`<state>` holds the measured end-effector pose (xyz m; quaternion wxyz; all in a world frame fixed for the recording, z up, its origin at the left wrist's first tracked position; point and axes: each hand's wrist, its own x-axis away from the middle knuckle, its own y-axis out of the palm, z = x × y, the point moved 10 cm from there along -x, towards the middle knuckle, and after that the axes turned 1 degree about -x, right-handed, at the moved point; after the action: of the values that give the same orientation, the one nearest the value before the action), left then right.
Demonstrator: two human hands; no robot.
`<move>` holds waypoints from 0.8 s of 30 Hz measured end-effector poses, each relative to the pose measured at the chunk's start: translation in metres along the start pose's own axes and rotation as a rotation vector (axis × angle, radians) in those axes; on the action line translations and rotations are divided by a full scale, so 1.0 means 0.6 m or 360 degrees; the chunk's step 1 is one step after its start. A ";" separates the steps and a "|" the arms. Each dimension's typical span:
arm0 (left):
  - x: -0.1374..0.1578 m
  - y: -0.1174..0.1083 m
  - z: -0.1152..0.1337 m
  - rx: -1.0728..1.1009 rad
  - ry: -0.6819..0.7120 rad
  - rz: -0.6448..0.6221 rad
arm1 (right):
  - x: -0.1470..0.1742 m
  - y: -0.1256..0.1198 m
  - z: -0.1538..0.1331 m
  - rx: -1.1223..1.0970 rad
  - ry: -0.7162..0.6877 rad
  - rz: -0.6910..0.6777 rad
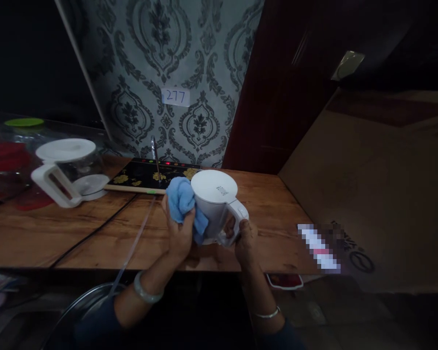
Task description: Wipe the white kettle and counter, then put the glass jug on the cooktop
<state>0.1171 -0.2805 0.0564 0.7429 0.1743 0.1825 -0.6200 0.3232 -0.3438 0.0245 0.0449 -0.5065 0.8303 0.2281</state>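
My left hand [180, 233] presses a bunched blue cloth [184, 204] against the side of a white kettle [215, 204]; fingers wrapped tight round the cloth, palm behind it. My right hand [245, 240] is closed round the kettle handle [235, 218], steadying it. The kettle sits tilted over the near edge of the wooden counter [95, 233], its flat white face turned up toward me; whether it rests on the wood or hangs in my grip, I cannot tell in this dim light.

Note on method: keep the handle hand firm so the body does not roll, and wipe with a flat pad of cloth rather than a loose wad, working round the wall in overlapping passes. Keep the cloth clear of any contacts on the base.

A small grey label sits on the kettle's white face; its print is too small to read.

Beyond the kettle, a black induction cooktop [149, 176] with gold flower print and a row of red lights. Left of it, a glass jug with white lid and handle [67, 170]. A black cable [95, 231] crosses the counter. On the patterned wallpaper [149, 58], a paper tag [175, 96] reads "277".
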 end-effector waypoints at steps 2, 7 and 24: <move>0.028 0.009 0.052 -0.0162 0.0454 -0.0117 | 0.001 -0.005 0.000 0.0089 -0.0004 0.0027; 0.095 0.061 0.063 -0.0642 0.1150 -0.0419 | 0.002 -0.026 -0.006 0.0165 -0.0040 0.0184; 0.125 0.006 -0.064 -0.1145 0.0966 -0.0821 | 0.000 -0.010 0.014 0.0003 -0.0012 0.0022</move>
<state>0.1309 -0.3256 -0.0135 0.4932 0.0296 0.6269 -0.6024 0.3272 -0.3428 0.0148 0.0470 -0.4998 0.8339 0.2296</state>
